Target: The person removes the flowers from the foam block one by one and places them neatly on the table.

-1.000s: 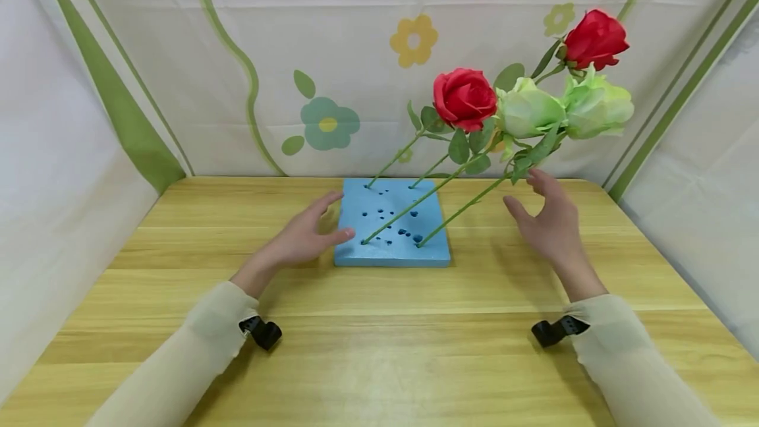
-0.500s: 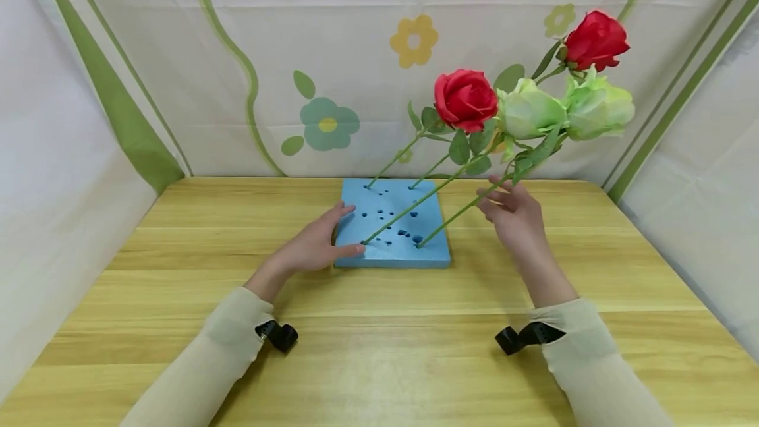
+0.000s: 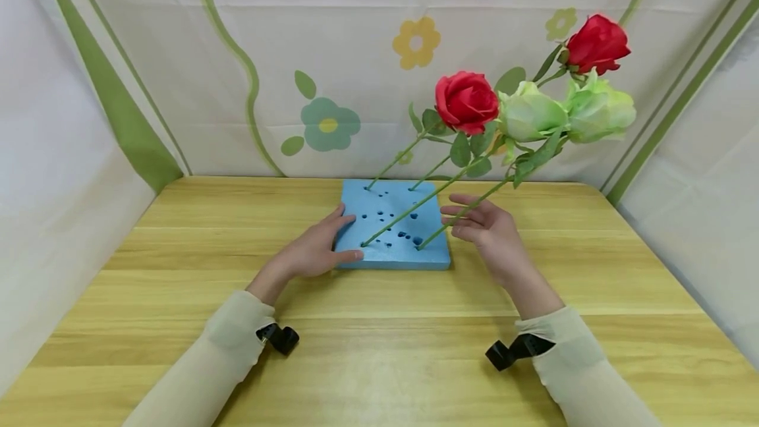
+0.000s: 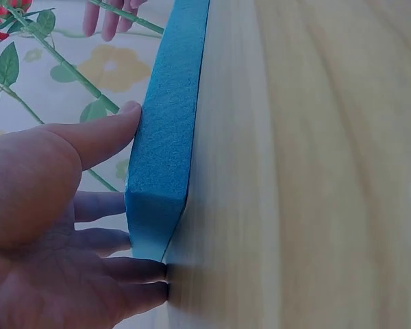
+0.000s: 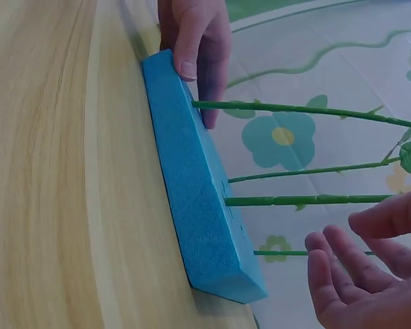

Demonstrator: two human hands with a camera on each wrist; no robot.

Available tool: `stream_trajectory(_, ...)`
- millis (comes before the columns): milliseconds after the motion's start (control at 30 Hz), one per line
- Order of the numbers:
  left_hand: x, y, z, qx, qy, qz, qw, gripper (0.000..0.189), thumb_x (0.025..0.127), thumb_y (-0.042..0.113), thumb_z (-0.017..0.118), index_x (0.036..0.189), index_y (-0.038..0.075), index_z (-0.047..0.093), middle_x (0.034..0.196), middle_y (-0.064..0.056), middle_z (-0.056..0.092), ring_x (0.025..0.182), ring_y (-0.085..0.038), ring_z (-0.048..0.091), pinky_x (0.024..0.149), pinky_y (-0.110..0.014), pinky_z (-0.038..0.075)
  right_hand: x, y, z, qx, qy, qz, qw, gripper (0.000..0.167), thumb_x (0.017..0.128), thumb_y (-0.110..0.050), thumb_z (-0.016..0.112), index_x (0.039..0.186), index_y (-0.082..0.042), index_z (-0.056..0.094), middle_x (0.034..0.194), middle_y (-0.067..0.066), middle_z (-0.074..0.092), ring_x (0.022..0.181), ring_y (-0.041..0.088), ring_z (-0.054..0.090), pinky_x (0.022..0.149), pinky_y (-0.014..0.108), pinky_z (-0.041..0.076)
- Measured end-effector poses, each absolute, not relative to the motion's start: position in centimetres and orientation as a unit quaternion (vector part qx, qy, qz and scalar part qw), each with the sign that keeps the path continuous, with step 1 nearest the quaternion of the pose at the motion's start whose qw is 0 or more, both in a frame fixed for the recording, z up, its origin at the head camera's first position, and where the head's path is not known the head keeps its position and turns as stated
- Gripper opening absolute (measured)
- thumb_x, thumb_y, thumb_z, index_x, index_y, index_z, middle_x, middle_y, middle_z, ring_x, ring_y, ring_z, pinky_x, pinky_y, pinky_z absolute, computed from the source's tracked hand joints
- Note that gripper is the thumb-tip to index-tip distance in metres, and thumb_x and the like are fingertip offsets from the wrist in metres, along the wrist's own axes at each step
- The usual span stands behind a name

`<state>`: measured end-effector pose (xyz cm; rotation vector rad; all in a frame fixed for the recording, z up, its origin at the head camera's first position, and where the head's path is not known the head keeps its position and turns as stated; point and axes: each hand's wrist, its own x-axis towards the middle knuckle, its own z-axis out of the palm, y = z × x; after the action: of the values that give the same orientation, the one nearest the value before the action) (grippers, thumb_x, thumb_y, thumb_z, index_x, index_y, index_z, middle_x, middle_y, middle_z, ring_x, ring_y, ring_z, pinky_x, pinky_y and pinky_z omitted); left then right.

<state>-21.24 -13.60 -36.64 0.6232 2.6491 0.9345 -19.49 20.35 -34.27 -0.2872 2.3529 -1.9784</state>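
Note:
A blue foam block (image 3: 391,261) with several holes lies flat on the table. Four stems rise from it, leaning right: two red roses (image 3: 466,103) and two pale green roses (image 3: 530,113). At the block's left side is my left hand (image 3: 311,249), its thumb on the top near the front corner and its fingers extended along the side, as the left wrist view (image 4: 161,137) confirms. My right hand (image 3: 495,239) hovers right of the block with loosely bent fingers, behind the front right stem (image 3: 435,235). The right wrist view shows nothing between its fingers.
The wooden table (image 3: 391,348) extends in front of the block and to both sides. A white curtain (image 3: 367,18) with printed flowers hangs behind it, with further cloth at both sides. The rose heads overhang the table's back right.
My right hand has moved left and slightly nearer, from under the rose heads to beside the block. My left hand has moved right onto the block's left edge. The roses stay put.

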Motion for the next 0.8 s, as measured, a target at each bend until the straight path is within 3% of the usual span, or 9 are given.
stream_trajectory(167,-21.18,-13.54,-36.56,0.208,0.914,0.321,0.136,0.085,0.104,0.043,0.068,0.169,0.008,0.026,0.18,-0.016,0.002,0.166,-0.04,0.012,0.132,-0.061,0.022,-19.4,20.41,-34.32,-0.104,0.773,-0.624,0.038,0.05,0.1,0.008,0.059,0.149,0.002,0.053,0.143,0.028,0.064,0.112,0.011,0.074,0.099,0.022,0.059)
stream_trajectory(433,-21.26,-13.39,-36.6,0.209,0.912,0.324,0.139,0.086,0.104,0.044,0.068,0.17,0.008,0.025,0.18,-0.015,0.002,0.166,-0.04,0.013,0.132,-0.061,0.022,-19.48,20.69,-34.76,-0.099,0.779,-0.618,0.042,0.045,0.098,0.005,0.068,0.141,0.009,0.056,0.129,0.019,0.071,0.111,0.022,0.075,0.093,0.024,0.062)
stream_trajectory(667,-21.2,-13.44,-36.6,0.208,0.914,0.32,0.138,0.086,0.104,0.044,0.068,0.17,0.008,0.025,0.18,-0.016,0.001,0.166,-0.041,0.013,0.131,-0.062,0.023,-19.81,20.8,-35.22,-0.09,0.787,-0.609,0.044,0.044,0.096,-0.005,0.077,0.135,0.011,0.063,0.112,0.004,0.076,0.099,0.01,0.075,0.088,0.022,0.061)
stream_trajectory(800,-21.22,-13.47,-36.59,0.208,0.914,0.319,0.139,0.086,0.104,0.044,0.067,0.17,0.009,0.024,0.18,-0.015,0.0,0.166,-0.041,0.013,0.131,-0.062,0.023,-19.81,20.92,-35.22,-0.086,0.788,-0.608,0.045,0.044,0.096,-0.008,0.078,0.132,0.012,0.064,0.106,0.0,0.076,0.095,0.009,0.075,0.089,0.028,0.063)
